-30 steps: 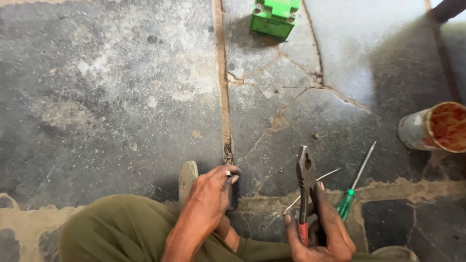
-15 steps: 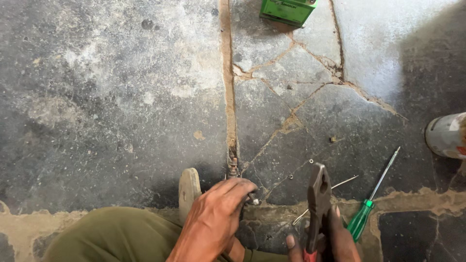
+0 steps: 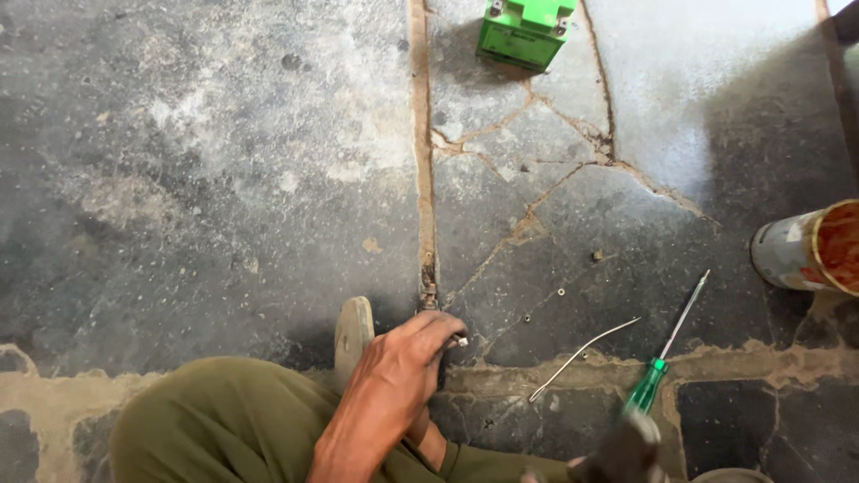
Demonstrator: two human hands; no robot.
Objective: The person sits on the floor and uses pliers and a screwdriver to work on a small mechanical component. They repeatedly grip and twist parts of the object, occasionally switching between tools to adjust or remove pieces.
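Note:
My left hand rests low on the cracked stone floor, beside the seam between two slabs. Its fingers are closed on a small pale metal piece that sticks out at the fingertips. Only a sliver of my right hand shows at the bottom edge. It holds dark pliers, which are blurred and mostly cut off. Just right of the pliers lies a green-handled screwdriver, and a thin bent wire lies between the two hands.
A green box-shaped battery stands at the top. A rusty tin can lies at the right edge. Small nuts are scattered on the floor. My olive trouser leg and a sandal fill the lower left.
The view has shifted, bringing the can and battery back in. My right hand with the pliers has dropped nearly out of frame. My left hand stays closed at the floor seam.

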